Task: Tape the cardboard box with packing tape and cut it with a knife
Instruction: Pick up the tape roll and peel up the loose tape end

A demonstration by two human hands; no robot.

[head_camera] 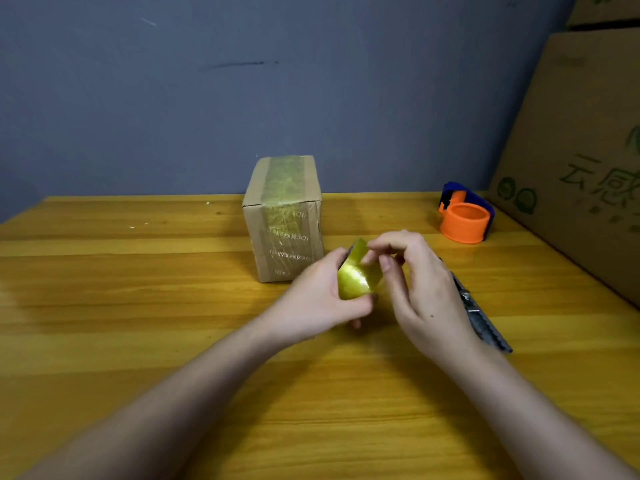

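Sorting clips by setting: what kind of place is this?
Probably a packing or storage corner: a wooden table against a plain wall, big printed cartons stacked at right, a taped box, and a tape dispenser.

a yellow wooden table (pixel 138 341) stands against a scuffed grey-blue wall (pixel 242 81), evenly lit.

Both my forearms reach forward and converge at centre. My left hand (pixel 323 292) is curled, thumb and fingers (pixel 360 303) gripping what it holds. My right hand (pixel 420 289) arches beside it, fingertips bent down, pinching at the same piece.
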